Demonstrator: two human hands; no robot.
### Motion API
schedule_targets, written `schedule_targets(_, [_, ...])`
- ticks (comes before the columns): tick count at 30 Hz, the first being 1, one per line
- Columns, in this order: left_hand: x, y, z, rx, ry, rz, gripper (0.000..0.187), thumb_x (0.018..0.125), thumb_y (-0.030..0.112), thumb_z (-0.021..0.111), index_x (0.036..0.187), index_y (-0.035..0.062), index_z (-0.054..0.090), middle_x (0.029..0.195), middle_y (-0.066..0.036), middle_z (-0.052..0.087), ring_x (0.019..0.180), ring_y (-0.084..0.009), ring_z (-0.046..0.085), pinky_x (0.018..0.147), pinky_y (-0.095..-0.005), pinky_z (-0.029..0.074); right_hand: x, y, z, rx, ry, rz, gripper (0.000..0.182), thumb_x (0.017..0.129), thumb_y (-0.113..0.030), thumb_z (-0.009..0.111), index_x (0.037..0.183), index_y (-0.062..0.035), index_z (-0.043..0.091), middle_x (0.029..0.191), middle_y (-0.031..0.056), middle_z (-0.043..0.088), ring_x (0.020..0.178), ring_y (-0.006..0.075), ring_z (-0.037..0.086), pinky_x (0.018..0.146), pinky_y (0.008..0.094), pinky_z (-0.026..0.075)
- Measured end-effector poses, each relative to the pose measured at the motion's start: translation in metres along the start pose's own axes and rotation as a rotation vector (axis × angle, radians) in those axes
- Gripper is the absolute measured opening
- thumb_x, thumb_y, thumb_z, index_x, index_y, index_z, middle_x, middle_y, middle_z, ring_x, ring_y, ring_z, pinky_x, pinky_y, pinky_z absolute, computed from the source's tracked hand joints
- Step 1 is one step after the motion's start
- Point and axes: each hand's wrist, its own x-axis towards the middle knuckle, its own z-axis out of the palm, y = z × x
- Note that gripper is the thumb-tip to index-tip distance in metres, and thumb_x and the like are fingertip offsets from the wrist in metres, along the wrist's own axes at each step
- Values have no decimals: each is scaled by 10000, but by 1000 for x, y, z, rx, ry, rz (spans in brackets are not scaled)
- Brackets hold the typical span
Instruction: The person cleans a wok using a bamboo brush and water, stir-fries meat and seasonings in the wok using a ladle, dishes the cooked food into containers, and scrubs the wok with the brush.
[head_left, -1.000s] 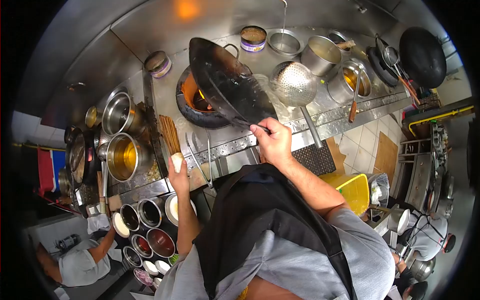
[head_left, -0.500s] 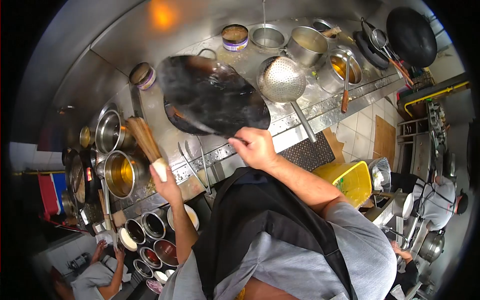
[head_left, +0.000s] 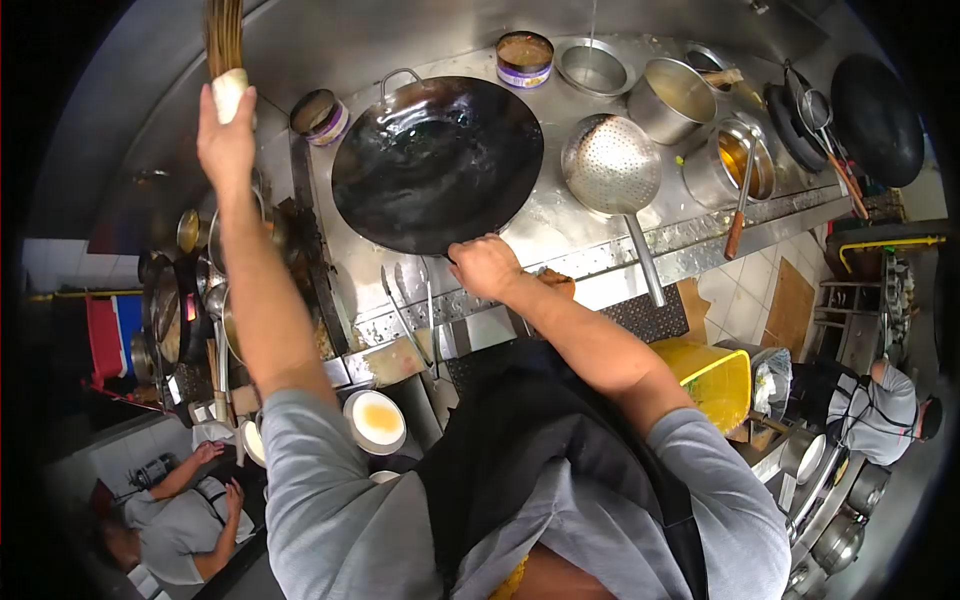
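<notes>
Two hands, both full: left hand [head_left: 228, 135] has a bamboo brush [head_left: 225, 45] by its white-wrapped end, held up bristles-high, and right hand [head_left: 486, 267] is clamped on the near side of the black wok [head_left: 437, 170]. Wok's just beyond that hand, shiny inside. Tongs [head_left: 407, 320] lie near its left, perforated ladle [head_left: 612, 165] off to its right over the steel bench [head_left: 570, 240].

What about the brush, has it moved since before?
Yes. The brush, in the left hand, moved up and left: it was below the leftmost can in the picture, now it's higher and left of it.
</notes>
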Motion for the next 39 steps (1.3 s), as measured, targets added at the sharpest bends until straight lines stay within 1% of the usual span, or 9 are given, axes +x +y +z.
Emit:
schedule_targets(3, [-37, -55, 98, -22, 105, -61, 787, 817, 414, 741, 1448, 63, 427, 1282, -244, 603, 1158, -368, 612, 970, -437, 484, 5, 3, 5, 11, -25, 21, 168, 845, -223, 620, 840, -58, 654, 846, 140, 715, 824, 320, 696, 808, 440, 505])
schedule_targets(6, [-94, -71, 135, 216, -873, -541, 786, 809, 424, 717, 1480, 187, 382, 1277, -203, 620, 1151, -376, 616, 958, -445, 494, 1, 2, 4, 17, -38, 6, 177, 861, -226, 614, 843, -53, 647, 860, 138, 713, 844, 318, 694, 827, 436, 499])
schedule_targets(9, [-120, -87, 166, 271, -380, -280, 766, 800, 441, 718, 1456, 191, 411, 1171, -180, 678, 1094, -358, 649, 912, -456, 518, 3, 6, -12, -5, -52, -23, 189, 880, -231, 605, 833, -52, 642, 858, 138, 708, 847, 322, 691, 830, 442, 498])
schedule_targets(18, [-225, -1, 98, 14, -1312, 91, 734, 695, 395, 806, 1366, 261, 543, 1058, -190, 699, 1022, -359, 668, 915, -424, 515, 3, 7, 3, 45, -79, -7, 226, 892, -252, 617, 810, -44, 655, 800, 162, 697, 795, 353, 685, 793, 458, 520])
schedule_targets(20, [-178, -62, 101, 741, -1222, 237, 688, 714, 357, 798, 1335, 196, 548, 1056, -175, 707, 984, -317, 690, 870, -446, 536, 5, -1, -2, 31, -77, 2, 225, 892, -251, 619, 814, -43, 657, 800, 162, 697, 792, 354, 686, 791, 458, 521])
schedule_targets(27, [-131, -84, 146, 183, -551, -248, 682, 783, 404, 749, 1364, 138, 512, 1158, -174, 678, 1096, -336, 646, 912, -466, 506, 5, -2, 8, 52, -30, -17, 214, 882, -258, 633, 859, -46, 649, 858, 164, 698, 847, 358, 673, 821, 465, 504])
schedule_targets(29, [-198, -65, 177, 394, -782, -134, 663, 731, 310, 794, 1323, 136, 550, 996, -142, 718, 778, -281, 715, 736, -431, 560, 3, 1, 9, 75, -36, -33, 211, 881, -257, 633, 859, -47, 648, 868, 164, 697, 857, 360, 669, 830, 468, 499])
schedule_targets(36, [-178, -59, 89, 218, -1416, 236, 722, 706, 346, 805, 1373, 239, 550, 1165, -146, 684, 1091, -287, 656, 944, -407, 507, 8, 1, 4, 94, -125, 45, 224, 897, -252, 623, 842, -37, 657, 877, 195, 687, 869, 398, 656, 821, 495, 502])
schedule_targets(39, [-93, -93, 81, 772, -986, 33, 519, 874, 272, 642, 1371, 230, 502, 1166, -138, 684, 1082, -305, 662, 872, -462, 538, 11, -1, 2, 107, -123, 62, 223, 900, -250, 619, 846, -39, 662, 886, 190, 689, 876, 405, 653, 821, 495, 503])
